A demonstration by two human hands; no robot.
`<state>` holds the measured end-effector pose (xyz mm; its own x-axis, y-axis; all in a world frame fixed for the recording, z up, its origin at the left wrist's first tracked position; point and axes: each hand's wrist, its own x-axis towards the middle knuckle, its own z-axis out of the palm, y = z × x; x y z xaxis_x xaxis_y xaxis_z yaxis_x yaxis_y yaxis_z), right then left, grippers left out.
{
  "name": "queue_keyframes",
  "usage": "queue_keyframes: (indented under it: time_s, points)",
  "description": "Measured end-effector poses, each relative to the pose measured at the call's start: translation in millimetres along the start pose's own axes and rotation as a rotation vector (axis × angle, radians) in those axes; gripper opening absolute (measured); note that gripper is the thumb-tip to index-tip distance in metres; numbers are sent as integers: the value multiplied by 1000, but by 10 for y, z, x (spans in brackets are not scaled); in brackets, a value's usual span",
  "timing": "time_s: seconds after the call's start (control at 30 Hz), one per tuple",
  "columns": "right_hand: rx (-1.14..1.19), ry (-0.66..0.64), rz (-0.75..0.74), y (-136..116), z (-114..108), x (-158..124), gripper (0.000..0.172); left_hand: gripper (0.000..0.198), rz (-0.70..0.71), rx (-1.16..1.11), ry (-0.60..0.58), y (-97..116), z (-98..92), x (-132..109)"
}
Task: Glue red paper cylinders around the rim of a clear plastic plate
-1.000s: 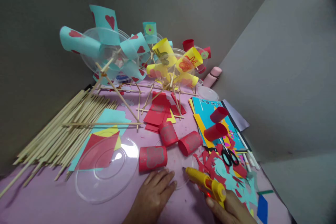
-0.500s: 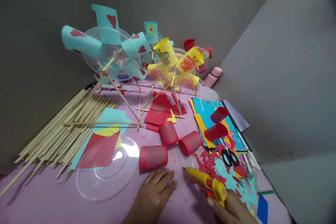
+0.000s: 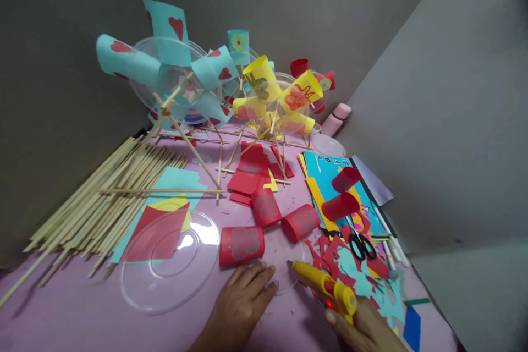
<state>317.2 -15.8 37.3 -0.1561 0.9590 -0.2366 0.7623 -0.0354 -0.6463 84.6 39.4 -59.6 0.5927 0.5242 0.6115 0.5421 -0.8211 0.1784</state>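
In my right hand [image 3: 363, 324] is a yellow glue gun [image 3: 324, 283], its red light glowing and its nozzle pointing left over a clear plastic disc [image 3: 284, 264]. My left hand [image 3: 243, 300] lies with fingers stretched out on the near left rim of that disc. Three rolled red paper tubes with flower shapes stand around the disc: one at the left [image 3: 241, 246], one at the back [image 3: 266, 208] and one at the right [image 3: 301, 223]. A larger clear plastic lid [image 3: 140, 297] rests left of my left hand.
Bamboo sticks [image 3: 91, 198] are heaped at the left. Stick-framed pinwheels, one blue [image 3: 173, 38] and one yellow [image 3: 264, 80], stand behind. Scissors [image 3: 363, 246], paper scraps [image 3: 355, 269], loose red tubes [image 3: 340, 206] and a blue pad [image 3: 325, 165] lie right. A pink bottle [image 3: 336, 120] is at the back.
Both hands and the glue gun stay in nearly the same place. The whole scene shifts very slightly with the camera.
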Motion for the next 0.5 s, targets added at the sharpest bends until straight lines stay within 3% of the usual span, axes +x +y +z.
queue_keyframes:
  time_s: [0.17, 0.33, 0.5]
  points:
    - [-7, -65, -3, 35, -2, 27, 58, 33, -16, -9, -14, 9, -2, -5]
    - [-12, -105, -33, 98, 39, 77, 71, 35, -2, 1, 7, -8, -14, 15]
    - [2, -77, -60, 5, -30, 37, 59, 30, -4, -20, -16, -3, -14, 8]
